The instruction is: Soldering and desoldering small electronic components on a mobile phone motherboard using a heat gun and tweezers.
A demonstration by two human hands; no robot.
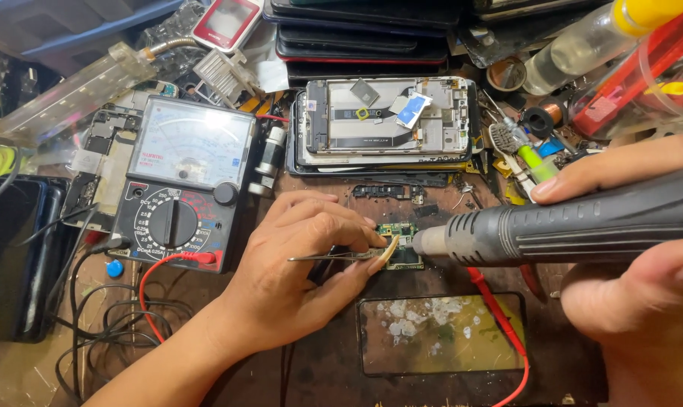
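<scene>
Circuit board (404, 249), small and green, lies on the desk (319, 362), partly hidden behind the left hand (304, 264) and the nozzle of the grey hot-air tool (568, 226). The left hand pinches tweezers (334, 256) whose tips reach the board. The right hand (635, 249), cut off by the frame edge, grips the tool. An analogue multimeter (179, 181) sits well left.

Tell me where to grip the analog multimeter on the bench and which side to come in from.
Grip the multimeter across its long side edges near the dial end, coming from above. It lies flat, face up, so only the edges offer a hold. Its right edge looks freer; a phone frame crowds the left. Red and black leads plug in at the bottom. Left hand holds tweezers.
</scene>
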